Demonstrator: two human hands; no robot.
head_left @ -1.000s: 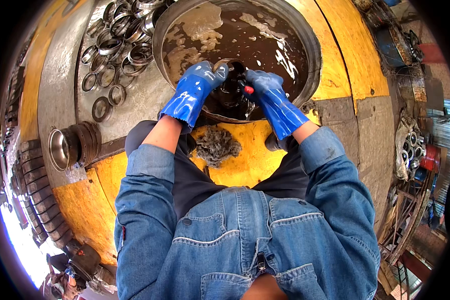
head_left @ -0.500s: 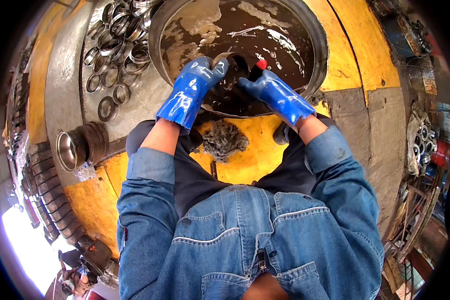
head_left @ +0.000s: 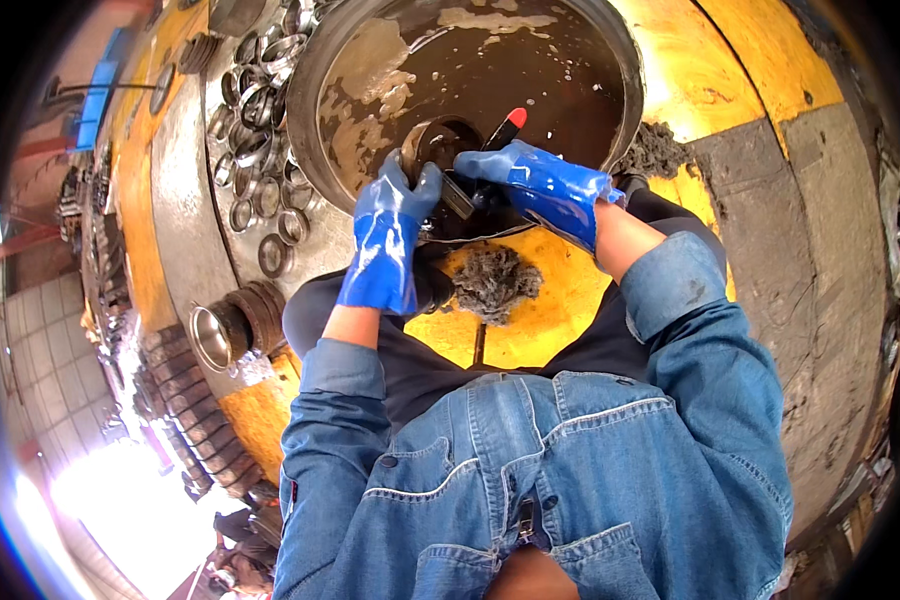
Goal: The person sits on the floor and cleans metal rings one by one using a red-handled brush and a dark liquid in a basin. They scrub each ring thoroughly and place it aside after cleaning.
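Observation:
My left hand (head_left: 392, 215), in a blue rubber glove, grips a wide brownish metal ring (head_left: 413, 143) by its left side, tilted over the basin (head_left: 632, 100). My right hand (head_left: 540, 185), gloved the same way, is closed round a black-handled tool with a red end (head_left: 516, 118). The red end points up and away. Below the fingers, the tool's dark, flat-sided lower end (head_left: 458, 198) shows beside the ring; its exact kind is unclear. Murky brown liquid (head_left: 530, 70) with patches of foam fills the round metal basin.
Several loose metal rings (head_left: 255, 150) lie left of the basin, with a stack of larger rings (head_left: 235, 325) nearer me. A grey wad of metal fibres (head_left: 495, 285) sits between my legs on the yellow floor plate (head_left: 550, 325). Another dark wad (head_left: 655, 150) lies right of the basin.
The ring has come up into fuller view, tilted. My right hand has moved slightly left, toward it, and more of the tool shows. The whole view has turned and shifted.

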